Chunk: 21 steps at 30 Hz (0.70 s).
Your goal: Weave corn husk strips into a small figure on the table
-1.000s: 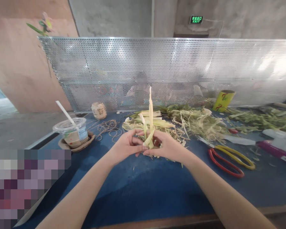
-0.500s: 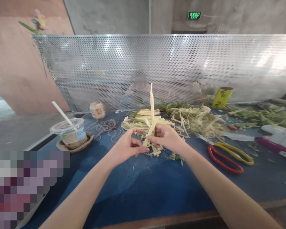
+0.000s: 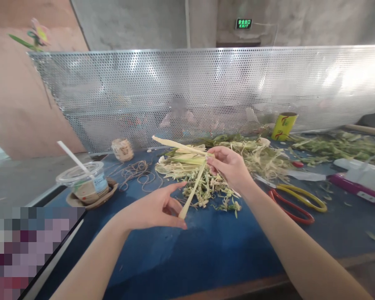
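Observation:
My right hand [image 3: 226, 166] pinches pale corn husk strips [image 3: 178, 145] between thumb and fingers above the pile. One strip points up and left from the pinch; another [image 3: 193, 191] slants down toward my left hand. My left hand [image 3: 162, 206] has thumb and index finger spread, its other fingers loosely curled. The lower strip's end lies right by the left thumb; whether it touches the fingers is hard to tell. Under and behind the hands lie a stack of flat husks [image 3: 175, 166] and a heap of small green-white scraps [image 3: 203, 196].
Left stand a lidded cup with straw [image 3: 89, 185], a twine tangle [image 3: 137, 173] and a wrapped spool [image 3: 123, 150]. Right lie red-and-yellow-handled scissors [image 3: 300, 198], a purple-handled tool [image 3: 356, 187] and a yellow tube [image 3: 284, 126]. A perforated metal screen [image 3: 143, 91] borders the blue table [image 3: 162, 258].
The upright strip has swung over to the left. My left hand has moved down and left, its fingers wider apart. The right hand has risen slightly and moved right, still pinching the husk.

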Motion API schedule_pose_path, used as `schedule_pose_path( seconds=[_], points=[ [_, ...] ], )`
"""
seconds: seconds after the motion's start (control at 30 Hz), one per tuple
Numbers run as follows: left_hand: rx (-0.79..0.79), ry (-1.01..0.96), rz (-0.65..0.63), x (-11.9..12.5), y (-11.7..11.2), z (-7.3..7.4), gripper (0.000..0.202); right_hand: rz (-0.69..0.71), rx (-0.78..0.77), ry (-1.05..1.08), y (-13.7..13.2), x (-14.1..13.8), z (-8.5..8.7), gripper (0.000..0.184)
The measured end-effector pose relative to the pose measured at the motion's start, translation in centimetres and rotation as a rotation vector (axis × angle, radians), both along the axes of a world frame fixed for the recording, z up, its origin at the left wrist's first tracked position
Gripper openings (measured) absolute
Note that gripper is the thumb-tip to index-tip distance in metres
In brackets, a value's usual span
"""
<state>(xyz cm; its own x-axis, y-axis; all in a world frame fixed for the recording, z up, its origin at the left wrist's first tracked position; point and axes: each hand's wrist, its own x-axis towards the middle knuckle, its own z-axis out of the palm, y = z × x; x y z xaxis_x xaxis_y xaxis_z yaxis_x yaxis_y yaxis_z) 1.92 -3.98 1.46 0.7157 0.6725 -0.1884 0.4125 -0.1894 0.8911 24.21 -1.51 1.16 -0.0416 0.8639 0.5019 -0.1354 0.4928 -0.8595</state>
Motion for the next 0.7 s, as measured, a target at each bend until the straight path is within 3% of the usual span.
schedule_pose_path(
  seconds=[0.1, 0.23, 0.4, 0.6, 0.7],
  points=[
    [0.139, -0.101, 0.034, 0.0, 0.3, 0.2, 0.075, 0.024, -0.002, -0.227, -0.9, -0.9, -0.1, 0.023],
    [0.296, -0.219, 0.211, 1.1, 0.2, 0.6, 0.026, 0.019, 0.05, -0.404, -1.8, -2.1, -0.7, 0.024],
    [0.405, -0.313, 0.351, 2.5, -0.5, 0.4, 0.024, 0.066, 0.056, -0.473, -2.5, -2.8, -0.9, 0.024],
    [0.321, -0.411, 0.333, 2.7, -0.8, -0.2, 0.042, 0.19, -0.008, -0.362, -3.2, -3.5, -0.7, 0.016],
    [0.289, -0.439, 0.343, 2.4, -0.7, -0.2, 0.044, 0.12, 0.009, -0.329, -3.2, -3.8, -0.7, 0.01]
  ],
)
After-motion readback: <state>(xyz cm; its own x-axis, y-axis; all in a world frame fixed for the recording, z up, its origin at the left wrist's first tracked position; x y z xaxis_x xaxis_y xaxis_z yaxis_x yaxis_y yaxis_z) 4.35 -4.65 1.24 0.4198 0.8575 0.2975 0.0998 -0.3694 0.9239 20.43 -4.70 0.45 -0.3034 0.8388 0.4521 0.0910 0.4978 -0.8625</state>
